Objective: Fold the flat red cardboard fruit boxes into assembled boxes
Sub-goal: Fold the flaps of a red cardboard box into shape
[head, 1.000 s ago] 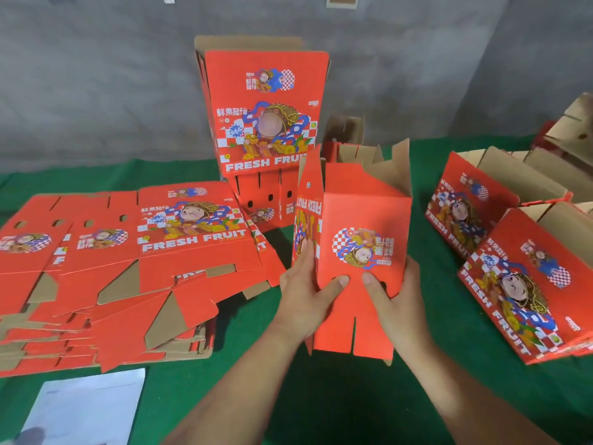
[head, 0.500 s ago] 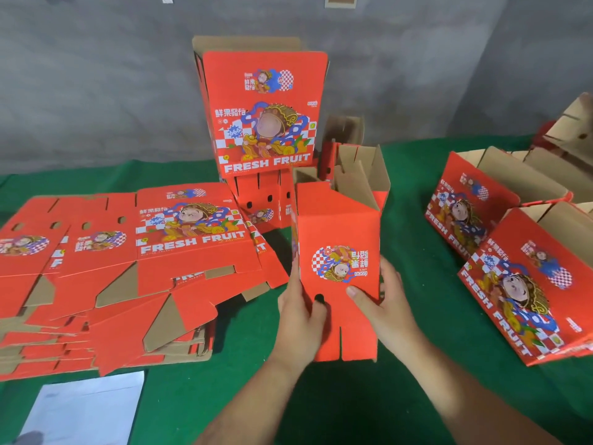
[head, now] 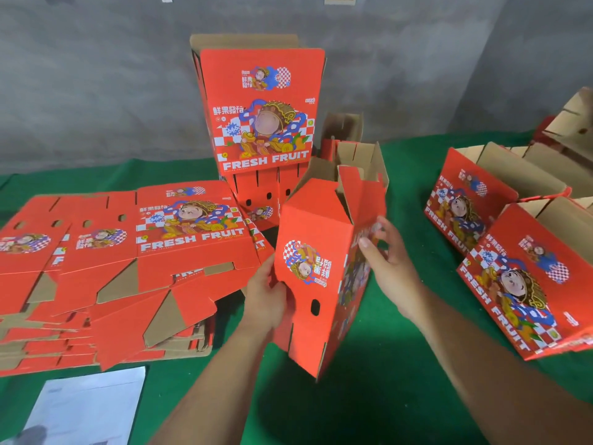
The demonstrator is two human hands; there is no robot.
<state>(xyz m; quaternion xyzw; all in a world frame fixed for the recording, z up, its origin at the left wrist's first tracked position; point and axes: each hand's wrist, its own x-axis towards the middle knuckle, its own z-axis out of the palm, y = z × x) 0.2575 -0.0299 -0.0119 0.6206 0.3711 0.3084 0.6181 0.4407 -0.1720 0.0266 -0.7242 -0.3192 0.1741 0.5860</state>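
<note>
Red fruit box, half-formed: held above green table, long axis upright, tilted, open top flaps facing away toward wall. Left hand grips its lower left edge; right hand pinches its right side panel. Flat box stack lies left; two assembled boxes lie right, open, contents not visible.

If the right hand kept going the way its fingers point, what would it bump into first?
Probably the half-folded box itself: the right hand points up and left, fingertips already at its side panel. Depth is hard to judge from this single view.
</note>
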